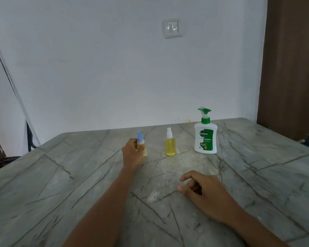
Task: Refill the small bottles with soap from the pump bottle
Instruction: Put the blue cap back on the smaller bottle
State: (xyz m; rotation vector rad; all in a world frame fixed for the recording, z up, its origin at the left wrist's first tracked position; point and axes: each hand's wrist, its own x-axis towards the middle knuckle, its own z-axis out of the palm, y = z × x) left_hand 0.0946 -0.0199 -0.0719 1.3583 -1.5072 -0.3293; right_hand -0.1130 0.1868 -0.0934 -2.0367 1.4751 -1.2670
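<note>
Grey veined stone forms the table [70, 184] on which I observe all task items. The left hand [132, 155] is stretched out to the far middle of the surface, its fingers and thumb curled round the blue-capped small bottle [139, 139]. The cap stands clear above the hand and yellow liquid shows below the fingers. I cannot tell whether the base of that bottle touches the stone, as the area is slightly blurred.

The white-capped small bottle [170, 146] stands upright near the first, to its right, apart from it and untouched. Yellow liquid fills it up to the shoulder. Further right again, well apart from both hands, the pump bottle [205, 138] stands upright. It is white with a green label and a green pump head, whose nozzle points left.

The right hand [204, 192] lies low over the near middle of the table, fingers loosely bent, thumb pointing left. It holds nothing. Contact with the stone cannot be confirmed.

A pale speckled patch [152, 196] marks the stone just left of that hand. On the white wall behind is a light switch [173, 29].
</note>
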